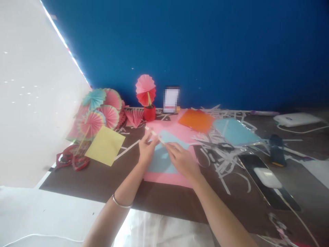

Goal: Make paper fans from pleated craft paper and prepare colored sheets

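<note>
A thin white strip (pixel 160 139) runs slantwise between my two hands, over the middle of the table. My left hand (pixel 148 147) pinches it near its far left end, while the fingertips of my right hand (pixel 181 159) close on its nearer end. Whether it is flat paper or a rolled stick, I cannot make out. Under both hands lies a light blue sheet (pixel 160 164), on top of a larger pink sheet (pixel 167 180). My hands hide part of both sheets.
Folded paper fans (pixel 92 123) and a yellow sheet (pixel 105 145) lie left, near red-handled scissors (pixel 72 159). A red pot (pixel 149 113) holds a pink-and-red fan. Right are an orange sheet (pixel 196 120), a blue packet (pixel 236 132), white paper strips (pixel 223 164) and a phone (pixel 252 164).
</note>
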Demonstrator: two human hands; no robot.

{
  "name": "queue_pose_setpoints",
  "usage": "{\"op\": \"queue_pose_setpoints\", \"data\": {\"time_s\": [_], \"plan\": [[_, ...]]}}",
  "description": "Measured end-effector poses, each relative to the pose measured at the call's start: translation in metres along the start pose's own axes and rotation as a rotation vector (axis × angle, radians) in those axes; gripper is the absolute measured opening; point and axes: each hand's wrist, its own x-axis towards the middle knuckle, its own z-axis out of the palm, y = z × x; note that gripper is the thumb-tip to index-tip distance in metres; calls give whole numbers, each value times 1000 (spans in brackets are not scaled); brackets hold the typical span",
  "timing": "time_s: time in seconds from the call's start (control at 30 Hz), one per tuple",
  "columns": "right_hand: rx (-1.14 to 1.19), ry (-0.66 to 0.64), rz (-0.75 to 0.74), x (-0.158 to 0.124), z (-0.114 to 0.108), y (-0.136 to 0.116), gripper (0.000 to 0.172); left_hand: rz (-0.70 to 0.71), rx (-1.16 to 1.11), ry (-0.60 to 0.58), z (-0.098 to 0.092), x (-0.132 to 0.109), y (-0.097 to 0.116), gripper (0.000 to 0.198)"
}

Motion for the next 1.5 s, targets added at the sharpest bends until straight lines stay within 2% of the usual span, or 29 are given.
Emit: {"op": "queue_pose_setpoints", "data": {"time_s": [0.3, 0.63, 0.93, 1.17, 1.3, 1.5], "plan": [[47, -4, -2, 1, 2, -4, 37, 34, 67, 25, 1, -4, -2, 71], [27, 85, -35, 1, 3, -7, 34, 42, 28, 75, 1, -2, 8, 78], [40, 44, -64, 1, 3, -6, 36, 67, 66, -4, 3, -3, 4, 71], [25, 61, -85, 2, 3, -7, 34, 49, 72, 10, 4, -4, 9, 70], [3, 38, -106, 2, 1, -7, 35, 41, 65, -28, 1, -5, 9, 70], [-89, 21, -68, 1, -5, -11, 33, -39, -18, -43, -2, -2, -1, 71]]}}
